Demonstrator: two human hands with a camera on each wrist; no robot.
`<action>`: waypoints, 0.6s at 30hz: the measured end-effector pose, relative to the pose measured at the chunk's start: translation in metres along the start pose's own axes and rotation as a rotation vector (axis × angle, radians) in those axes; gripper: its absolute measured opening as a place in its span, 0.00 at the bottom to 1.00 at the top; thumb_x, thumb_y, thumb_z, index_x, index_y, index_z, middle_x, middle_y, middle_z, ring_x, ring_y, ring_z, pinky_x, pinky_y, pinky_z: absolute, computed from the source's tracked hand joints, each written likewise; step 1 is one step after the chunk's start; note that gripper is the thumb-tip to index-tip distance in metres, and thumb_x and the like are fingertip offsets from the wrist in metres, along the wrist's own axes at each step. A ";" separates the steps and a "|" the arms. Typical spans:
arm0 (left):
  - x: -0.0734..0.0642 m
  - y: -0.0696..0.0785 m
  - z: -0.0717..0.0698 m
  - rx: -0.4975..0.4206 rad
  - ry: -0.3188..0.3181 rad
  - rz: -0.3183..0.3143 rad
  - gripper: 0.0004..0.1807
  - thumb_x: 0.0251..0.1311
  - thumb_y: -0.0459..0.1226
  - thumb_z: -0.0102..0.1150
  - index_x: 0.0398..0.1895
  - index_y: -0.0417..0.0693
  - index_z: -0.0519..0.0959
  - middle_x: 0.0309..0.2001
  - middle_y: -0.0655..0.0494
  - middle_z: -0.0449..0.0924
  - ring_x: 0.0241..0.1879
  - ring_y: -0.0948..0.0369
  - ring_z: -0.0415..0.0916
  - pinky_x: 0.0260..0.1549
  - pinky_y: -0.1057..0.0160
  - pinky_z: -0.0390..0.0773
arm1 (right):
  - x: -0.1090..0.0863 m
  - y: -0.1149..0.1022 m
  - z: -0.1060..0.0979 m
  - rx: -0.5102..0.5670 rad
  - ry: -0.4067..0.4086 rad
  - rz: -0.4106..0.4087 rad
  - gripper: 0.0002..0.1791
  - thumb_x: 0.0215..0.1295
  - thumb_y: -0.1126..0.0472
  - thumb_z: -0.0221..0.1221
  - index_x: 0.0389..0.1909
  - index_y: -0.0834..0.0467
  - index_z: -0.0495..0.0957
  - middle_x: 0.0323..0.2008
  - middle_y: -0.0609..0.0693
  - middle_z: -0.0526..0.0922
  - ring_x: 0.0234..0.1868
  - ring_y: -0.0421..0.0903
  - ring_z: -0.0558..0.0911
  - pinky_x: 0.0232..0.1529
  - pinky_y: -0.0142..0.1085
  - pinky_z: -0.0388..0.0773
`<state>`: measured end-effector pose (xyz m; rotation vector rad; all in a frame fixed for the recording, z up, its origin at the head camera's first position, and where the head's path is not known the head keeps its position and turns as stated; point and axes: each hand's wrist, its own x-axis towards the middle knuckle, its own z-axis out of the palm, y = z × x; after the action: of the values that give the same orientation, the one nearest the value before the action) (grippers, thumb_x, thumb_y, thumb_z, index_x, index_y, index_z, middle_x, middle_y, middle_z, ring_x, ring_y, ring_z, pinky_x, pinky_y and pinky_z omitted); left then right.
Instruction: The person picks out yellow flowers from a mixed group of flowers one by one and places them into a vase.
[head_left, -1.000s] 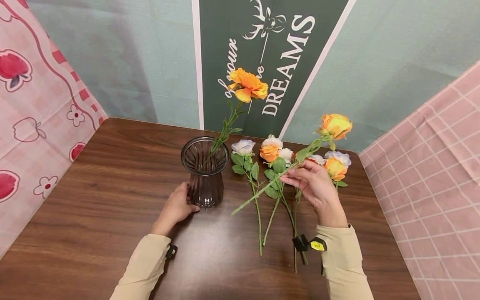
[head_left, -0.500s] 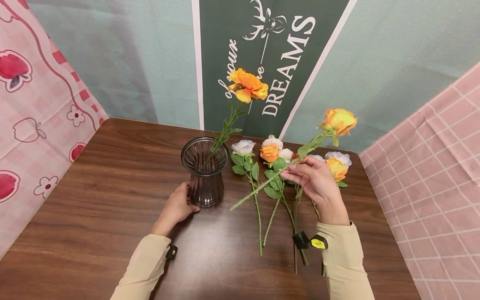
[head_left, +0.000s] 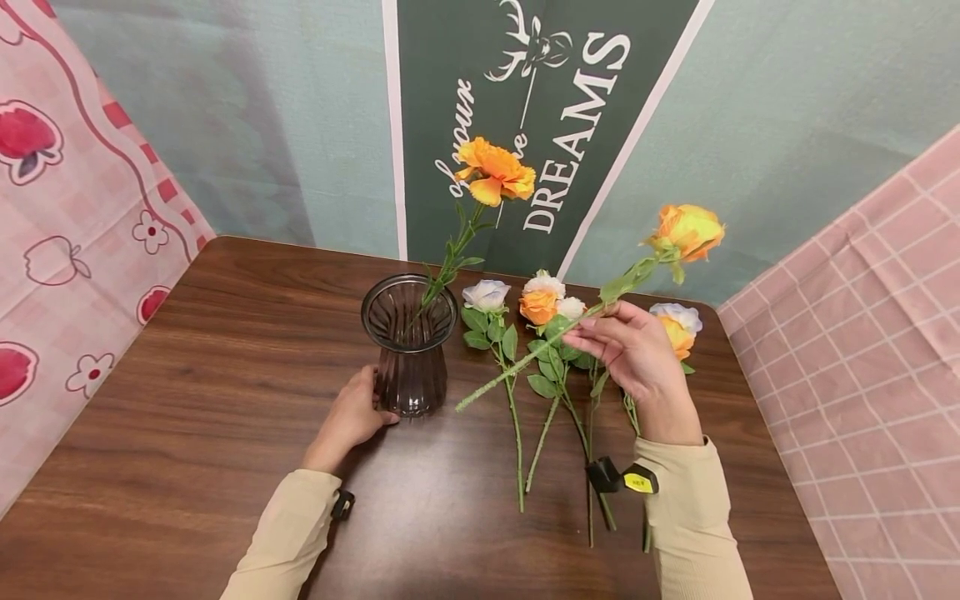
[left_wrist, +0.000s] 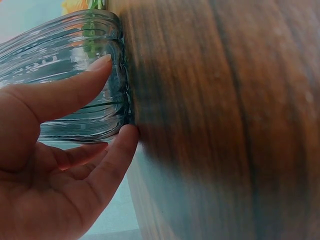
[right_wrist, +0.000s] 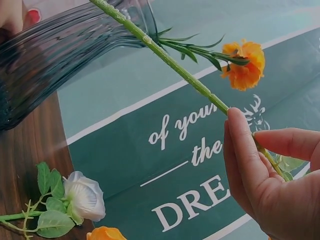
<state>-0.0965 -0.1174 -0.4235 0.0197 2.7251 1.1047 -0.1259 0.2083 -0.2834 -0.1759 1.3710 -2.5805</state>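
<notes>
Near the base of a dark, ribbed glass vase (head_left: 414, 379), my left hand (head_left: 352, 419) holds it, thumb on one side and fingers on the other in the left wrist view. The vase stands upright on the table. An orange carnation (head_left: 495, 171) leans to the right in it, its stem inside the rim. My right hand (head_left: 633, 354) pinches the green stem of a yellow-orange rose (head_left: 688, 233) between thumb and fingers. That rose is tilted, bloom up to the right, its bare stem end pointing down left, apart from the vase. In the right wrist view, the pinched stem (right_wrist: 182, 72) crosses in front of the vase.
On the wooden table (head_left: 225, 400), right of the vase, lie several flowers: a pale lilac rose (head_left: 486, 296), an orange rose (head_left: 538, 306) beside white blooms, and another lilac bloom (head_left: 678, 317) at the far right. Cloth backdrops stand behind and at both sides.
My right hand has risen slightly, carrying the yellow-orange rose up; its bloom has shifted up and right, its stem end slightly up. My left hand and the vase stay put.
</notes>
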 end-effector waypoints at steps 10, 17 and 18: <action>0.000 -0.001 0.001 0.008 0.000 0.002 0.38 0.40 0.32 0.71 0.56 0.30 0.62 0.46 0.36 0.72 0.41 0.47 0.74 0.42 0.50 0.72 | 0.003 -0.007 0.007 0.036 -0.001 -0.035 0.18 0.60 0.84 0.36 0.20 0.70 0.71 0.24 0.64 0.80 0.29 0.54 0.82 0.38 0.45 0.78; 0.000 -0.003 0.003 0.005 0.007 0.008 0.38 0.40 0.32 0.71 0.56 0.30 0.62 0.46 0.36 0.72 0.42 0.47 0.74 0.43 0.50 0.72 | 0.007 -0.008 0.014 0.054 0.010 -0.049 0.17 0.59 0.84 0.37 0.22 0.71 0.72 0.24 0.64 0.80 0.29 0.55 0.82 0.38 0.45 0.78; 0.000 -0.003 0.004 0.004 0.007 0.009 0.38 0.40 0.31 0.71 0.56 0.30 0.62 0.47 0.36 0.72 0.42 0.46 0.74 0.43 0.50 0.72 | 0.007 -0.008 0.015 0.056 0.016 -0.050 0.17 0.59 0.84 0.37 0.22 0.71 0.72 0.24 0.64 0.80 0.29 0.56 0.82 0.38 0.45 0.78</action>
<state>-0.0955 -0.1172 -0.4284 0.0296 2.7358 1.1037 -0.1308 0.1987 -0.2677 -0.1837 1.3145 -2.6634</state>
